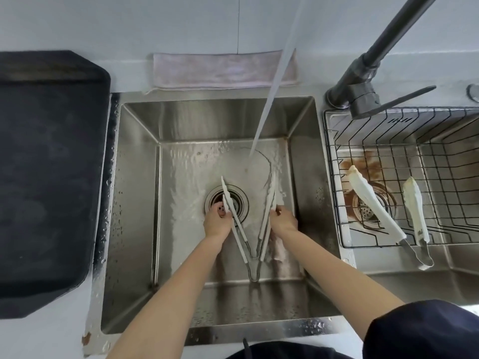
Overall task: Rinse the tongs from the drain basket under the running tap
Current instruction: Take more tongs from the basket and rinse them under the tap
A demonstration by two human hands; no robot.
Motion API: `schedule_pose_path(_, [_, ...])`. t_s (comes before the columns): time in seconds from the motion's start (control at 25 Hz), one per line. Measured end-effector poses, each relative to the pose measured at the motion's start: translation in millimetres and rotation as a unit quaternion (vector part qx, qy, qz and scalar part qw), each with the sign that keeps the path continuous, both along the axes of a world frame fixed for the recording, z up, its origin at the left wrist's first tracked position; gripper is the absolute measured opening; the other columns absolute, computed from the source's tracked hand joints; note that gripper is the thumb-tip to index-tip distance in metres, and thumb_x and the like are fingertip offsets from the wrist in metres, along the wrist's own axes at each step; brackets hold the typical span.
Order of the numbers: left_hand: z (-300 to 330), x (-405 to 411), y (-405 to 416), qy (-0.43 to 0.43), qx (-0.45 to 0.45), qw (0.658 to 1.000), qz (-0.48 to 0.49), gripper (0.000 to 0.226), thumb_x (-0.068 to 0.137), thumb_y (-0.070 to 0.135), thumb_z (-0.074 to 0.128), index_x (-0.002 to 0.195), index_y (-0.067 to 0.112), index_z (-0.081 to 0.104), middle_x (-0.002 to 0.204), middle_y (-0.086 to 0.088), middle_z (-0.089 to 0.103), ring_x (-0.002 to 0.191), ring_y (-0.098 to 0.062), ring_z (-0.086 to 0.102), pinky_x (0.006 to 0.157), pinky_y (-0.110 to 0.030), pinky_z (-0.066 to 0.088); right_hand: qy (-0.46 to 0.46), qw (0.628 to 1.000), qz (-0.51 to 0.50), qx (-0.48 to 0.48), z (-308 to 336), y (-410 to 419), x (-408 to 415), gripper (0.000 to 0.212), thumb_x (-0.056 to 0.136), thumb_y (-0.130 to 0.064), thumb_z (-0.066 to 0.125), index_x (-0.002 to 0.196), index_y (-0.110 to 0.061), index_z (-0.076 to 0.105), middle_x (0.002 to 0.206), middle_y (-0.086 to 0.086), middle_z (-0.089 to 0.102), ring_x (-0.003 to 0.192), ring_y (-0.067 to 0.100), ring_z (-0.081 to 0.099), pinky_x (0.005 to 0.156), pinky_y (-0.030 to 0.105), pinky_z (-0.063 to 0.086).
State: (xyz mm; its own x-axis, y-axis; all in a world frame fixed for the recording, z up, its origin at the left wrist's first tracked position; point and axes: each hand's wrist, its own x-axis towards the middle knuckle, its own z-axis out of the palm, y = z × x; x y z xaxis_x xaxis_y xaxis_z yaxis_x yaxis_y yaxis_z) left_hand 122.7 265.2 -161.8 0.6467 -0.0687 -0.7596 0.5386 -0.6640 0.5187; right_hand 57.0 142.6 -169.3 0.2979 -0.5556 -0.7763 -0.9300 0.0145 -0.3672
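— Where are the tongs?
— I hold them spread in a V over the sink's drain, white arms pointing far, hinge near, the stream landing beyond them.
— The basket?
— Right, wire, black.

head view, looking steeply down, close over sink

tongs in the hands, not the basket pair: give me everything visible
The tongs are spread in a wide V, two long white arms meeting at a metal-looking hinge loop nearest the person. They are held low in the sink, tips over the drain. The left hand grips one arm, the right hand the other. The water stream lands beyond the tips, not on them.
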Motion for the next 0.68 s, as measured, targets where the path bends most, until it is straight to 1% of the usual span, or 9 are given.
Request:
schedule_pose_path(0.08, [-0.7,2.1,2.8,0.028,-0.014,0.999,0.017,0.039,0.092,0.012,0.048,0.131,0.013,0.047,0.122,-0.010,0.058,0.112,-0.028,0.057,0.099,-0.038,0.046,-0.005,1.000,0.004,0.008,2.4,-1.5,-0.3,0.043,0.099,-0.020,0.035,0.140,-0.009,0.039,0.141,0.013,0.049,0.126,0.032,0.048,0.102,0.034,0.039])
schedule_pose_path(0.12, [-1.8,3.2,4.7,0.042,-0.026,0.998,0.024,0.039,0.091,0.012,0.049,0.130,0.013,0.048,0.120,-0.010,0.059,0.111,-0.029,0.058,0.100,-0.041,0.046,-0.005,1.000,0.009,0.012,4.5,-1.7,-0.7,0.044,0.099,-0.019,0.034,0.142,-0.010,0.037,0.141,0.013,0.049,0.125,0.032,0.049,0.101,0.034,0.040])
schedule_pose_path(0.24, [0.3,6.3,9.4,0.061,-0.033,0.998,0.010,0.041,0.088,0.017,0.051,0.130,0.016,0.050,0.114,-0.005,0.061,0.110,-0.027,0.059,0.100,-0.042,0.046,-0.004,0.998,0.049,0.024,12.6,-1.0,-1.3,0.046,0.098,-0.018,0.034,0.143,-0.009,0.033,0.137,0.016,0.050,0.122,0.033,0.050,0.096,0.032,0.042])
schedule_pose_path(0.32, [12.5,9.2,11.3,0.048,-0.035,0.998,-0.014,0.040,0.089,0.018,0.048,0.129,0.016,0.051,0.113,-0.002,0.059,0.114,-0.023,0.056,0.102,-0.036,0.044,-0.010,0.996,0.081,0.025,21.4,-1.2,-1.9,0.049,0.097,-0.019,0.036,0.144,-0.008,0.030,0.134,0.014,0.049,0.119,0.031,0.050,0.093,0.031,0.042])
schedule_pose_path(0.4, [25.4,12.0,11.8,0.033,-0.035,0.997,-0.062,0.038,0.091,0.018,0.046,0.128,0.016,0.051,0.118,-0.002,0.058,0.118,-0.021,0.051,0.099,-0.030,0.042,-0.019,0.992,0.122,0.017,32.7,-2.8,-2.7,0.053,0.096,-0.018,0.037,0.146,-0.006,0.025,0.130,0.013,0.047,0.118,0.029,0.049,0.096,0.032,0.041])
schedule_pose_path(0.48, [38.5,13.0,11.5,0.000,-0.030,0.992,-0.120,0.040,0.091,0.018,0.045,0.131,0.016,0.050,0.128,-0.004,0.056,0.124,-0.021,0.048,0.104,-0.030,0.036,-0.031,0.985,0.168,-0.007,49.0,-5.8,-4.9,0.054,0.096,-0.017,0.037,0.147,-0.004,0.022,0.144,0.015,0.038,0.127,0.032,0.044,0.101,0.035,0.039])
schedule_pose_path(0.52, [44.5,13.5,11.0,-0.023,-0.029,0.988,-0.149,0.042,0.090,0.018,0.045,0.132,0.015,0.049,0.133,-0.005,0.055,0.127,-0.021,0.047,0.107,-0.030,0.033,-0.041,0.981,0.189,-0.020,57.9,-7.5,-6.3,0.054,0.096,-0.017,0.037,0.146,-0.004,0.023,0.148,0.016,0.034,0.128,0.034,0.044,0.101,0.036,0.040])
schedule_pose_path(0.6, [59.2,13.2,8.5,-0.065,-0.027,0.978,-0.199,0.047,0.090,0.015,0.045,0.137,0.013,0.044,0.141,-0.008,0.049,0.132,-0.022,0.042,0.109,-0.027,0.029,-0.070,0.972,0.222,-0.042,76.4,-10.5,-9.1,0.055,0.095,-0.017,0.039,0.147,-0.006,0.022,0.150,0.016,0.030,0.122,0.035,0.049,0.095,0.037,0.044])
schedule_pose_path(0.68, [77.1,10.8,3.5,-0.100,-0.029,0.963,-0.248,0.049,0.091,0.014,0.045,0.140,0.011,0.038,0.147,-0.009,0.042,0.136,-0.022,0.037,0.111,-0.026,0.026,-0.096,0.961,0.251,-0.067,93.6,-12.8,-12.9,0.058,0.095,-0.018,0.041,0.148,-0.008,0.020,0.152,0.015,0.027,0.125,0.035,0.047,0.097,0.038,0.043])
